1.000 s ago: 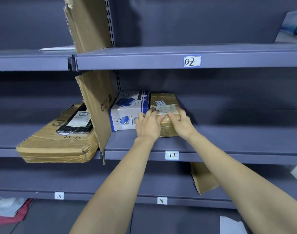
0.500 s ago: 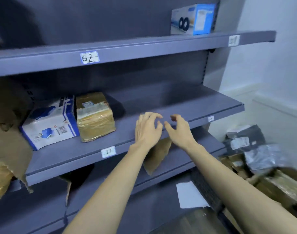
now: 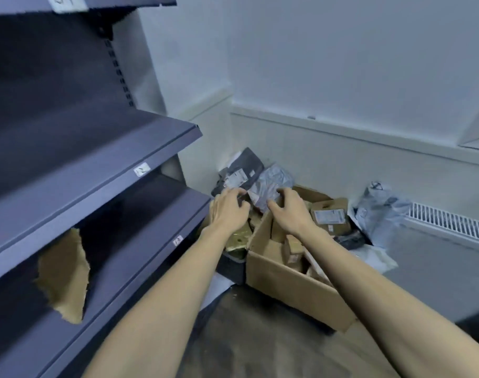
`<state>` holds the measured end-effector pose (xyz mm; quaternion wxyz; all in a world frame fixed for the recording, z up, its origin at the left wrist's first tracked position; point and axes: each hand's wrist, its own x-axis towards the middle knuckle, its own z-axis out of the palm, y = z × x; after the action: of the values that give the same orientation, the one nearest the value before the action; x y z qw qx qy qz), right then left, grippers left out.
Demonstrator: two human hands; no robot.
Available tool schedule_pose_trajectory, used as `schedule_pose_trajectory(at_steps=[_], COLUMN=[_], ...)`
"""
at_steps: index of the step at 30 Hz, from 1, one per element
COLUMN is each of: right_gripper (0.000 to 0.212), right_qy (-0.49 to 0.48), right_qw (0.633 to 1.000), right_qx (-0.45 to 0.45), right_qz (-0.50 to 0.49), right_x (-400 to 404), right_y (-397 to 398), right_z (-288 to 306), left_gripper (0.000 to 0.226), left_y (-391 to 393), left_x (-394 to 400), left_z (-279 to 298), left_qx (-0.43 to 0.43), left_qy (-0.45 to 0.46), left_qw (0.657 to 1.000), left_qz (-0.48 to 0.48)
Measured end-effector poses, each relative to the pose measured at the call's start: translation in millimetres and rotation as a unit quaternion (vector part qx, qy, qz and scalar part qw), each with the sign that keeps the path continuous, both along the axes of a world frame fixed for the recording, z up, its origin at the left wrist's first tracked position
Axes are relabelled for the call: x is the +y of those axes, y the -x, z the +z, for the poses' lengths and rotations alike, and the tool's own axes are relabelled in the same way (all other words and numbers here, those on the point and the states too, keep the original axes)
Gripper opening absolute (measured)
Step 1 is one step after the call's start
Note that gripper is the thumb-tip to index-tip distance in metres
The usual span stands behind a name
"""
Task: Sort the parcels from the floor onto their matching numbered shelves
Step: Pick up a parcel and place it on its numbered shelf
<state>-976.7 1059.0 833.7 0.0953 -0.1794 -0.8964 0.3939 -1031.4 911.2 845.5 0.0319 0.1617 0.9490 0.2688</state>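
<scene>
At two o'clock, many parcels [image 3: 329, 216] remain on the floor. Left hand [image 3: 227, 208] and right hand [image 3: 288, 211] reach, empty, fingers curled loosely.

We are seeing our left hand [image 3: 227, 211] and right hand [image 3: 290, 214] reaching side by side, empty, fingers curled, over a heap of parcels in the corner. The grey metal shelving unit [image 3: 96, 159] is standing along the left, its shelf edges jutting towards our left forearm. The open brown cardboard box [image 3: 293, 279] is sitting under our right wrist, small brown parcels crowding its inside. A crinkled grey plastic mailer [image 3: 273, 184] is lying just beyond our fingertips, a dark grey mailer [image 3: 241, 170] behind it against the white wall [image 3: 342, 64]. The dark floor [image 3: 260, 336] between our arms is lying open. A torn cardboard scrap [image 3: 64, 274] is blocking part of the lower shelf bay.
</scene>
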Motion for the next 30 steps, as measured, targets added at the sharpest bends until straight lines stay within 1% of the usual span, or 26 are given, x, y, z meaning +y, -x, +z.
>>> schedule_pose_trajectory(at_steps=[3, 8, 12, 15, 18, 22, 25, 27, 30], right_gripper=[0.046, 0.046, 0.036, 0.036, 0.036, 0.034, 0.039, 0.042, 0.052], right_qy=[0.027, 0.072, 0.097, 0.107, 0.133, 0.14, 0.151, 0.154, 0.138], right_qw=[0.998, 0.99, 0.981, 0.976, 0.967, 0.962, 0.956, 0.954, 0.953], right_qx=[-0.037, -0.058, -0.09, -0.105, -0.122, -0.163, -0.185, -0.2, -0.218], right_qz=[-0.039, -0.107, -0.144, -0.16, -0.178, -0.168, -0.169, -0.163, -0.158], right_x=[45, 111, 153, 182, 203, 222, 231, 238, 249], right_y=[-6, 7, 33, 64, 98, 140, 165, 180, 201], right_z=[-22, -61, -93, -120, -145, -193, -228, -255, -296], left_gripper=[0.035, 0.033, 0.031, 0.03, 0.031, 0.031, 0.033, 0.036, 0.041], left_y=[12, 40, 74, 107, 145, 189, 209, 222, 241], left_x=[53, 135, 191, 223, 248, 269, 277, 282, 292], left_z=[-14, -44, -83, -114, -146, -194, -232, -258, -300], left_qx=[-0.022, -0.041, -0.108, -0.127, -0.15, -0.165, -0.187, -0.202, -0.207], left_qy=[0.002, 0.023, 0.022, 0.029, 0.05, 0.068, 0.1, 0.104, 0.1], left_qw=[0.999, 0.994, 0.988, 0.984, 0.979, 0.978, 0.972, 0.969, 0.968], left_qz=[-0.037, -0.096, -0.108, -0.124, -0.131, -0.109, -0.1, -0.097, -0.1])
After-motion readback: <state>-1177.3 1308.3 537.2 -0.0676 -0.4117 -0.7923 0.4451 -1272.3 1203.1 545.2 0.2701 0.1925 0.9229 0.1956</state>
